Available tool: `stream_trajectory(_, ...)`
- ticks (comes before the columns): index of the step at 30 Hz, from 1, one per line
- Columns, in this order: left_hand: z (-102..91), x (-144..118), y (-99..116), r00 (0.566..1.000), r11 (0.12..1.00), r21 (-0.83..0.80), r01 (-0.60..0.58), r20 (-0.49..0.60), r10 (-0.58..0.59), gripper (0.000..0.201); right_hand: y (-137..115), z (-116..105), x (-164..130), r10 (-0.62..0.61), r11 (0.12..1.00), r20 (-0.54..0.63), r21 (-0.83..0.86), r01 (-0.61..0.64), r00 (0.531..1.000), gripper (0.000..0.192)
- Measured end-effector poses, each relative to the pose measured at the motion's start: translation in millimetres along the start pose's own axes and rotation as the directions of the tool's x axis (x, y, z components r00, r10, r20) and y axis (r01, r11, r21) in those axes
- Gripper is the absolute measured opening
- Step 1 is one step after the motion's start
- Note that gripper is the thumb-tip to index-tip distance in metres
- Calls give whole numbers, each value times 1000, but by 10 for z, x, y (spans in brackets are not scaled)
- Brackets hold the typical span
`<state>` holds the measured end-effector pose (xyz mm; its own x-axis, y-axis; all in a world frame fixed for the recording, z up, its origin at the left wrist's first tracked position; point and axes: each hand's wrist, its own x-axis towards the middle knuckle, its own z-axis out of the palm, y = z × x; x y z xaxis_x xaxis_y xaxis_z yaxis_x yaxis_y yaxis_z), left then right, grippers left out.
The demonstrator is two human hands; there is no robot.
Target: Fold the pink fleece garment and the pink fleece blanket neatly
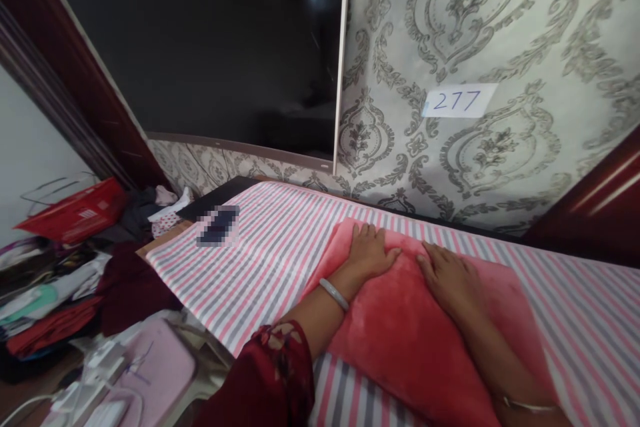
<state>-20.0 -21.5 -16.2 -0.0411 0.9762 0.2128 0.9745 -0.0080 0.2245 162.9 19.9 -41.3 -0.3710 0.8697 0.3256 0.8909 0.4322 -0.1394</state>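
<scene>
A folded piece of plush red fabric point(400, 327) lies on a striped pink, grey and white cloth point(260, 240). My left hand point(369, 252) rests on the fabric near its far edge, palm down, with the thumb stretched to the right. To its right, my right hand point(453, 277) also presses flat on the same fabric. Fingers of both hands are extended, and neither grips anything. What kind of item the red fabric is cannot be made out.
Behind the cloth-covered table stand a large dark screen point(215, 47) and a patterned wall with a paper label point(460, 101) reading 277. At left are a red bag point(80, 210), piled clothes point(55, 307) and a pink stool point(160, 373) bearing power strips and cables. A blurred dark object point(219, 225) lies on the cloth.
</scene>
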Motion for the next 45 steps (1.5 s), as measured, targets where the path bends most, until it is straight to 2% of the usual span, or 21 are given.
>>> stream_trajectory(4, -64, -14, 13, 1000, 999, 46, 0, 17, -1, 67, -114, -139, 9, 7, 1000, 18, -18, -6, 1000, 49)
stream_trajectory(8, -182, 38, 27, 998, 999, 41, -6, 59, 4, 66, -152, -378, -18, 26, 999, 56, -39, -24, 998, 47)
stream_trajectory(12, -408, 81, -54, 988, 999, 21, -25, 155, 22, 65, 35, -596, -157, 94, 992, 63, -85, -88, 994, 47)
stream_trajectory(15, -558, -1, -235, 983, 999, 40, -7, 183, -1, 66, 236, -658, -314, 163, 984, 68, -91, -157, 984, 49)
stream_trajectory(19, -523, -180, -524, 983, 994, 92, 59, 170, -74, 67, 428, -554, -450, 211, 977, 68, -14, -211, 975, 53)
stream_trajectory(21, -428, -241, -618, 991, 996, 82, 38, 123, -48, 66, 489, -450, -474, 205, 976, 46, 68, -207, 978, 55)
stream_trajectory(24, -296, -285, -679, 999, 998, 55, -13, 52, 10, 66, 568, -297, -486, 177, 967, -12, 189, -172, 984, 56)
stream_trajectory(27, -224, -297, -711, 1000, 998, 56, -15, 28, 13, 66, 641, -180, -505, 167, 952, -80, 273, -139, 983, 56)
stream_trajectory(34, -92, -268, -858, 996, 995, 71, -75, -40, 78, 63, 722, -46, -557, 159, 925, -163, 369, -89, 974, 58)
stream_trajectory(40, -111, -240, -848, 998, 998, 15, -61, 25, 61, 68, 750, -76, -512, 145, 929, -122, 357, -93, 982, 62)
stream_trajectory(45, -336, -218, -823, 988, 998, -46, -39, 149, 46, 69, 806, -269, -497, 98, 946, 5, 310, -95, 995, 61)
